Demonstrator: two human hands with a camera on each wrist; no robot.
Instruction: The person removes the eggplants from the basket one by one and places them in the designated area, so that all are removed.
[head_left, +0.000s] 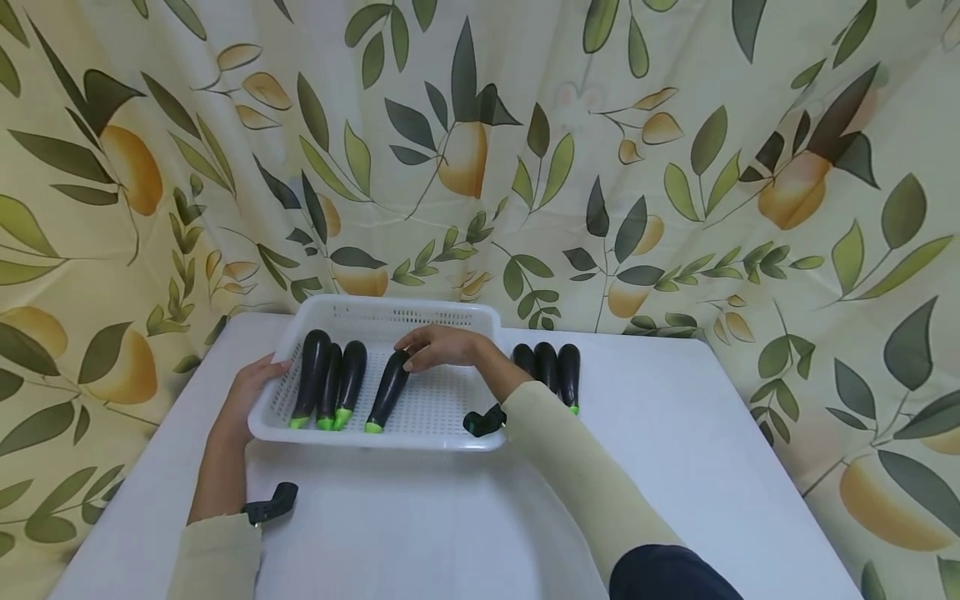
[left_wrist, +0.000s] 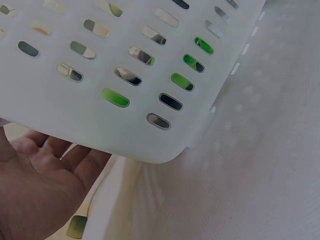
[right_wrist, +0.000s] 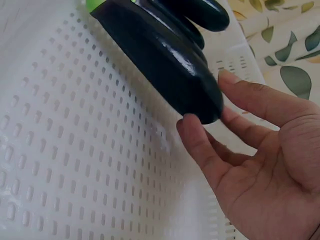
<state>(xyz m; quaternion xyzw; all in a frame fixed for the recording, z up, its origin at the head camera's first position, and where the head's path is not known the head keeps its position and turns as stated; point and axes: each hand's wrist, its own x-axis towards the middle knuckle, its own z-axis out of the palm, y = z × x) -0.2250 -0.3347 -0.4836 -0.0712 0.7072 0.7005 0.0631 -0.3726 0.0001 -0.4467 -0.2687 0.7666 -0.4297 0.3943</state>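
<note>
A white perforated plastic basket (head_left: 450,442) stands on the table, holding several dark eggplants with bright green stem ends. Three eggplants (head_left: 328,379) lie side by side along its left part. My right hand (head_left: 442,346) reaches over the basket and pinches the rounded end of another eggplant (head_left: 387,392) between thumb and fingers; its green end points toward me. In the right wrist view that eggplant (right_wrist: 160,60) slants above the perforated floor. At the basket's left side, my left hand (head_left: 251,387) holds the rim; its fingers (left_wrist: 90,162) show beyond the basket edge in the left wrist view.
More eggplants (head_left: 547,367) lie on the white table (head_left: 675,433) just right of the basket, partly hidden by my right forearm. A curtain (head_left: 525,167) with a fruit-and-leaf print hangs behind the table. Dark wrist cameras (head_left: 272,502) sit on both wrists.
</note>
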